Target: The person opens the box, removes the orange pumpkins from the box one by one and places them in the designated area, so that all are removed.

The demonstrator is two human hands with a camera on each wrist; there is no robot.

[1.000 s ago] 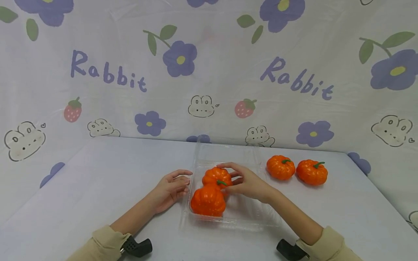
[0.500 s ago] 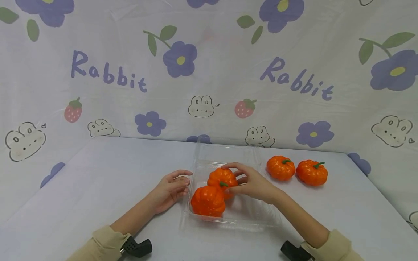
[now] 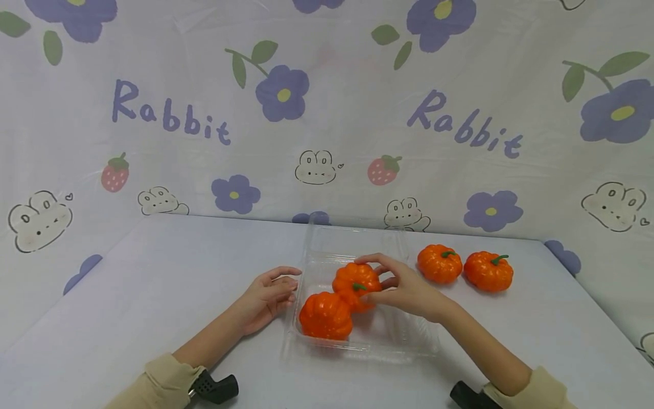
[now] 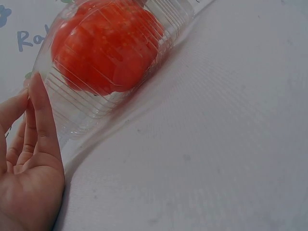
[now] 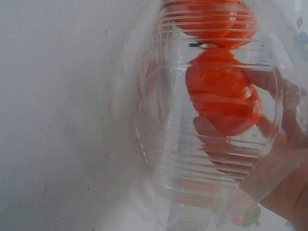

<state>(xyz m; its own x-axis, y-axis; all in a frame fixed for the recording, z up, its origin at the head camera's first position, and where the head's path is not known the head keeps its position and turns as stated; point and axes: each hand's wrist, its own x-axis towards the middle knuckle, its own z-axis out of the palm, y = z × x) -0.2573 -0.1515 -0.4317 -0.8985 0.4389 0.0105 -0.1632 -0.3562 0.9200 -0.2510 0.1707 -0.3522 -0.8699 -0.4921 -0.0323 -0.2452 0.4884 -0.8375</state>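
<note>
Rear pumpkin (image 3: pixel 351 278), inside the clear container (image 3: pixel 390 335): just shifted rightward, apparently for repositioning, by the right hand (image 3: pixel 409 292), fingers and thumb curved round it; the left hand (image 3: pixel 267 298), relaxed, holds nothing beside the container.

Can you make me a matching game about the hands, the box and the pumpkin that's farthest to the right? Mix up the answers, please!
Things:
1. left hand
2. right hand
3. plastic box
4. farthest-right pumpkin

Matches:
A. see-through
B. next to another pumpkin, outside the box
C. at the box's left side, holding nothing
D. fingers round a held pumpkin

Right pairs: 1-C, 2-D, 3-A, 4-B
</note>
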